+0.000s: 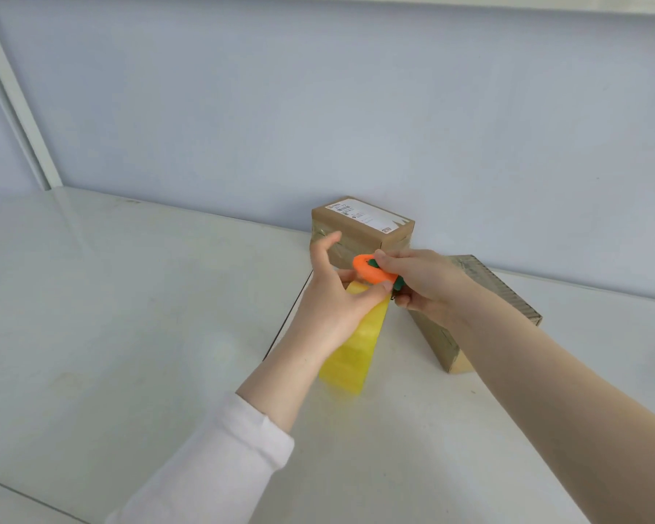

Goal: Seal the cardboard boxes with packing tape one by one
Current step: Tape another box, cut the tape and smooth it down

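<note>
Head camera: left hand (329, 296) pinches a yellow tape strip (356, 353). Beside it, right hand (424, 283) grips an orange cutter (373, 273), a labelled box (363, 228) beyond.

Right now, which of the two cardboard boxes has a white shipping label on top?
The far cardboard box against the wall; the near cardboard box, partly behind the right arm, shows none.

Labelled box (363, 225) and flat box (432, 338) bar the rear; tabletop (129, 296) opens leftward.
</note>
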### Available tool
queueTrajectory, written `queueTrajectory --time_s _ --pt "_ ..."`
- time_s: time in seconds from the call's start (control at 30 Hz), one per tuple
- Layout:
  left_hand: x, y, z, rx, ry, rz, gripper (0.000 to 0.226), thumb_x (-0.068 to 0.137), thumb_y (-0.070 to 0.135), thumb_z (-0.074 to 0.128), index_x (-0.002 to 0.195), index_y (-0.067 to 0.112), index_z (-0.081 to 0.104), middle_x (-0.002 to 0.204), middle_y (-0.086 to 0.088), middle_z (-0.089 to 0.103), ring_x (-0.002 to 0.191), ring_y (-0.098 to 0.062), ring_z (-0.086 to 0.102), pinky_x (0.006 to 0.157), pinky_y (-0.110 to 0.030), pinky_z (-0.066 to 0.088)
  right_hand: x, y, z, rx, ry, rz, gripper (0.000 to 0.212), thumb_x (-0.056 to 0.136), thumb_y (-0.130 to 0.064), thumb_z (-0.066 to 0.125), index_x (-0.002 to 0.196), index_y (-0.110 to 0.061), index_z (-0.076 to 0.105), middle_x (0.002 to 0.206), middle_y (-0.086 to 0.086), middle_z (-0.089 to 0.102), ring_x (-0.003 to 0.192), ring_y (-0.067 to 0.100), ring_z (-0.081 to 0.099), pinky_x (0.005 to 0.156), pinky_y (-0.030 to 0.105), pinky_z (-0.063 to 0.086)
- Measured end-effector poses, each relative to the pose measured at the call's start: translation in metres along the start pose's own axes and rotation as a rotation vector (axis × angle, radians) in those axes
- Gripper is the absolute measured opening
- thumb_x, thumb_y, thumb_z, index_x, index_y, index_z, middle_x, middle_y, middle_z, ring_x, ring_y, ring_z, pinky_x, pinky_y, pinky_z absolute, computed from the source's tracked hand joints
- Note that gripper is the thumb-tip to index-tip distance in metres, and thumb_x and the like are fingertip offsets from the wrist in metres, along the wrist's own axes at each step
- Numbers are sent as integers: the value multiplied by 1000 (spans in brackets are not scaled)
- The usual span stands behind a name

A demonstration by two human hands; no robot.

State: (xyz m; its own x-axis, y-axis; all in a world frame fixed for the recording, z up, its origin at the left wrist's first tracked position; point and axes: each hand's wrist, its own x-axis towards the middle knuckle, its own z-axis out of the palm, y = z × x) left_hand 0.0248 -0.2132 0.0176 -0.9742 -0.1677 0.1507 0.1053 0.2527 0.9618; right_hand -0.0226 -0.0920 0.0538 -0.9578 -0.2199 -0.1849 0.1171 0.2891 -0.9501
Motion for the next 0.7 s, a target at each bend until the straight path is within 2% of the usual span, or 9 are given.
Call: queueTrajectory --time_s 0.03,0.1,0.2,0.3,0.37,0.47,0.57,0.63,0.7 --pt "-1 0 2 14 4 26 62 76 32 75 124 38 35 96 21 57 92 12 54 66 2 37 -1 -1 1 -3 0 17 19 94 -30 55 88 -16 66 63 1 50 52 10 41 45 19 30" --pt "1 2 5 90 17 82 37 78 30 73 107 34 50 104 12 57 100 0 56 73 -6 40 -1 -4 1 -154 38 -8 30 95 -36 50 82 -15 67 63 3 52 53 12 43 47 19 31" --pt "11 5 3 361 58 90 18 82 38 67 94 25 62 117 -1 54 111 -13 50 88 -26 41 3 1 -9 -631 226 -171 42 95 -47 40 112 -19 66 94 7 65 91 21 55 79 28 43" --pt "23 13 -1 672 46 74 25 85 52 56 96 31 66 126 -4 50 122 -24 40 91 -32 37 -10 18 -36 -987 499 -252 58 84 -63 45 131 -31 49 131 7 52 127 33 32 99 38 29" --pt "31 21 0 850 9 102 31 88 55 49 100 33 68 125 -7 51 123 -29 38 93 -34 35 -22 35 -56 -1146 558 -199 69 79 -68 48 138 -34 38 149 5 33 140 33 12 107 44 21" --pt "37 33 6 1060 -46 130 36 92 53 43 106 32 68 123 -12 54 123 -32 39 97 -35 34 -33 60 -82 -1203 373 -174 63 86 -58 48 142 -38 27 155 -4 19 143 28 10 113 47 14" --pt "32 42 28 1002 -16 320 32 93 43 47 114 27 65 128 -8 54 125 -27 42 97 -32 32 -48 67 -110 -1118 178 -334 57 88 -44 54 140 -44 30 154 -15 20 143 19 15 114 36 15" --pt "23 48 55 870 -133 448 34 95 39 45 123 25 60 139 -4 47 131 -21 39 100 -29 30 -60 67 -131 -1058 45 -422 58 87 -32 60 137 -45 35 151 -21 23 142 10 17 113 29 18" --pt "11 49 87 826 -328 458 41 98 40 40 136 28 47 153 -1 30 142 -16 24 111 -30 22 -76 69 -152 -968 -91 -487 60 85 -17 64 132 -47 40 148 -25 26 139 -1 20 112 21 20"
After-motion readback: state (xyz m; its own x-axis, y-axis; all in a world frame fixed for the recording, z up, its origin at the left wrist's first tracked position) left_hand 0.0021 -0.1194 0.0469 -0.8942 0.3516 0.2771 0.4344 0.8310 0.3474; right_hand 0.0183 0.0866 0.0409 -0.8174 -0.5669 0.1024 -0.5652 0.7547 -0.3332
